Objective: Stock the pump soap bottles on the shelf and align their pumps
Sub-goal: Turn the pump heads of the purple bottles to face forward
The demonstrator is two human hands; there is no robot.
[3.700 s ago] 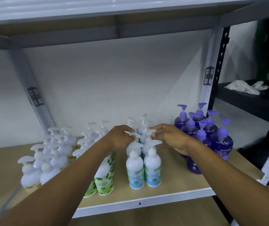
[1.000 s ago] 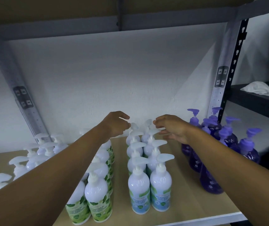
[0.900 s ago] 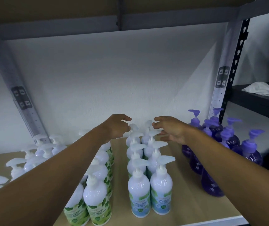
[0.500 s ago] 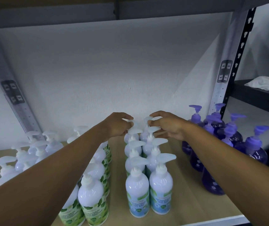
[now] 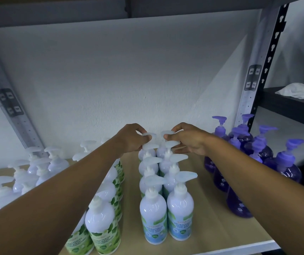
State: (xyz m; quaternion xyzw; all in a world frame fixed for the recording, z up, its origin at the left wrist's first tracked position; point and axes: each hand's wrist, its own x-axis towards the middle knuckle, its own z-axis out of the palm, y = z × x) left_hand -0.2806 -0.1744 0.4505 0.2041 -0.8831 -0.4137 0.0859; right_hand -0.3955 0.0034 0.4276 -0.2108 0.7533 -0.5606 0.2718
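Two rows of white blue-label bottles (image 5: 166, 218) run front to back down the middle of the wooden shelf (image 5: 212, 229). My left hand (image 5: 131, 138) pinches the white pump head (image 5: 148, 135) of the rearmost bottle in the left row. My right hand (image 5: 188, 138) pinches the pump head (image 5: 166, 133) of the rearmost bottle in the right row. The nearer pumps in both rows point to the right. White green-label bottles (image 5: 103, 234) stand left of them, partly hidden by my left forearm.
Purple bottles (image 5: 239, 203) with purple pumps cluster at the right end, by the metal upright (image 5: 254, 85). More white pump bottles (image 5: 37, 168) crowd the left end. A white cloth (image 5: 298, 92) lies on a dark shelf to the right. The wall is close behind.
Both hands have reached further back along the two blue-label rows and closed their fingers on the rearmost pump heads. The camera has moved closer and lower.
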